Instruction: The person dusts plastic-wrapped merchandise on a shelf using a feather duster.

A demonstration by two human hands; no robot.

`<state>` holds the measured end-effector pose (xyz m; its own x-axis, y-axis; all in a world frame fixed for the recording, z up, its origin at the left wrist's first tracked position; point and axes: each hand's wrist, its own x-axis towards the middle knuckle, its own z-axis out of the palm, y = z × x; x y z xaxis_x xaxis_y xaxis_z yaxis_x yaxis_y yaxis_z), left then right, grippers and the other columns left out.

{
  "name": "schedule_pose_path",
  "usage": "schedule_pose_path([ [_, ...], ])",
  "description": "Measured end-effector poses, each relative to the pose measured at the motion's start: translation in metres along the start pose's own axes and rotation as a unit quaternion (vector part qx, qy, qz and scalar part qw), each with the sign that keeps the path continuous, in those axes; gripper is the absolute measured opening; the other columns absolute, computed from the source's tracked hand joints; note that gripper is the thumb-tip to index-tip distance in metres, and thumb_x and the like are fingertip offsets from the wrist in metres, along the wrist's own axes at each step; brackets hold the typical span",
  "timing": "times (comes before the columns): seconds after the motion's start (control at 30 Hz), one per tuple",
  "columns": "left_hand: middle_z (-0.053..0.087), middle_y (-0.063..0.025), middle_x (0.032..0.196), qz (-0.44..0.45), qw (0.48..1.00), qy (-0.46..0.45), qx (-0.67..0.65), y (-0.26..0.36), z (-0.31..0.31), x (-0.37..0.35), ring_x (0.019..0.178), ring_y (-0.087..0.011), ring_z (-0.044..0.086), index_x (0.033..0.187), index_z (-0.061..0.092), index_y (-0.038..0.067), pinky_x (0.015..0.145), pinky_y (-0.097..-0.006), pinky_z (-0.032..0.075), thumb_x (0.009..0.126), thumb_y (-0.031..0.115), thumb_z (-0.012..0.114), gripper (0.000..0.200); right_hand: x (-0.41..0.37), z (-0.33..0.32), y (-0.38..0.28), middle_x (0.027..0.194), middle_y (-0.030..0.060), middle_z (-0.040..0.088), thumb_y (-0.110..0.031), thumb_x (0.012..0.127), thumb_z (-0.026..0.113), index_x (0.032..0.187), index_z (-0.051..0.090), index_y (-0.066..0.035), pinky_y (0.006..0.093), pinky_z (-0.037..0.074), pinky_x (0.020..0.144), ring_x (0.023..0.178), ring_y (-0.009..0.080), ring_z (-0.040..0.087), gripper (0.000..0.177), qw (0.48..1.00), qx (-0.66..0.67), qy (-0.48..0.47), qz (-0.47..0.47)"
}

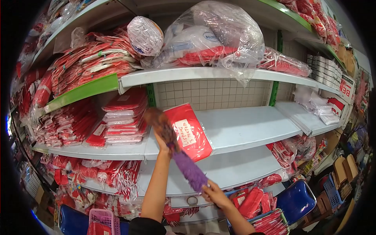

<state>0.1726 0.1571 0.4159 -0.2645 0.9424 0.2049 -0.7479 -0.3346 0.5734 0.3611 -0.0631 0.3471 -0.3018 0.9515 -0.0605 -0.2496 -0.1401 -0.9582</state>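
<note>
Pale shelf [250,125], labelled red packet [200,145], stacked packets [122,121]

Both hands [213,194] hold a purple-and-brown duster [188,169] before shelves [250,121].

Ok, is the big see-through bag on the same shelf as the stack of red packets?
No, the big see-through bag rests on the upper shelf, while the stack of red packets sits on the shelf below.

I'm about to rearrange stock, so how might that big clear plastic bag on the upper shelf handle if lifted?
The clear plastic bag will probably be floppy, since its film is loose and creased. Its bulging, uneven contents may shift, tipping it lopsided. The slack film hanging over the upper shelf's edge could snag.
</note>
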Motion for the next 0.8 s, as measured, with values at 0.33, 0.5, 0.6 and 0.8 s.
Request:
schedule_pose_path([
  [0.33, 0.054, -0.0142, 0.121, -0.169, 0.977, -0.126, 0.032, 0.025, 0.015, -0.023, 0.109, -0.0272, 0.052, 0.124, 0.045, -0.003, 0.097, -0.0402, 0.038, 0.071, 0.086, 0.022, 0.106, 0.042, -0.002, -0.048, 0.057, -0.0035, 0.034, -0.029, 0.095, 0.049, 0.097, 0.045, -0.012, 0.0193, 0.016, 0.036, 0.041, 0.0026, 0.024, 0.018, 0.995, 0.058, -0.080, 0.030],
  [0.5, 0.056, -0.0139, 0.116, -0.127, 0.988, -0.082, 0.034, 0.017, 0.013, -0.015, 0.104, -0.0254, 0.054, 0.124, 0.045, -0.003, 0.097, -0.0398, 0.039, 0.069, 0.087, 0.021, 0.108, 0.032, 0.015, -0.013, 0.055, -0.0028, 0.037, -0.031, 0.095, 0.049, 0.100, 0.047, -0.012, 0.0194, 0.018, 0.035, 0.040, 0.0026, 0.028, 0.019, 0.975, 0.174, 0.121, -0.069],
  [0.6, 0.055, -0.0135, 0.119, 0.005, 0.995, 0.005, 0.103, 0.023, 0.028, -0.031, 0.106, -0.0260, 0.054, 0.129, 0.040, -0.001, 0.096, -0.0399, 0.040, 0.069, 0.087, 0.022, 0.108, 0.014, 0.013, 0.012, 0.055, -0.0025, 0.034, -0.032, 0.095, 0.049, 0.092, 0.045, -0.014, 0.0189, 0.020, 0.038, 0.042, 0.0041, 0.029, 0.019, 0.999, -0.005, 0.012, -0.033],
  [0.8, 0.053, -0.0135, 0.122, -0.152, 0.983, -0.103, 0.012, 0.020, 0.015, -0.022, 0.109, -0.0275, 0.052, 0.132, 0.038, 0.001, 0.095, -0.0413, 0.041, 0.070, 0.087, 0.022, 0.107, -0.006, -0.004, 0.038, 0.055, -0.0016, 0.037, -0.027, 0.094, 0.050, 0.094, 0.046, -0.012, 0.0196, 0.020, 0.038, 0.043, 0.0045, 0.030, 0.015, 0.968, 0.166, 0.175, -0.076],
])
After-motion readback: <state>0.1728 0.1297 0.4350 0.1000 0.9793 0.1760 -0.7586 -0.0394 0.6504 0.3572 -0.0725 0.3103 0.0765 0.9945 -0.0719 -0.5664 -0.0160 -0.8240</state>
